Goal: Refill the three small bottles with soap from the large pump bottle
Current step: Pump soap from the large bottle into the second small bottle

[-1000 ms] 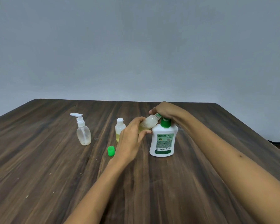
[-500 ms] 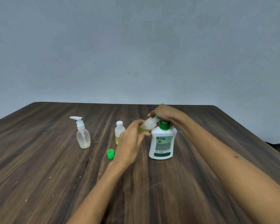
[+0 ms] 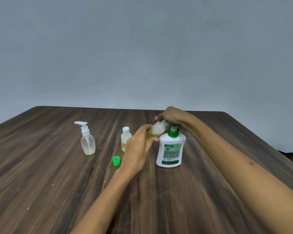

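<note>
Right of centre on the dark wood-grain table (image 3: 57,166), the left hand (image 3: 137,149) curls round a small clear plastic bottle (image 3: 156,130), tilted with its mouth at the green nozzle of the large white pump bottle (image 3: 170,149). The right hand (image 3: 172,115) presses down on that pump, fingers curled over it. Left of these stand a white-capped small bottle (image 3: 125,139), a clear small pump bottle (image 3: 87,141) and a loose green cap (image 3: 116,161).
</note>
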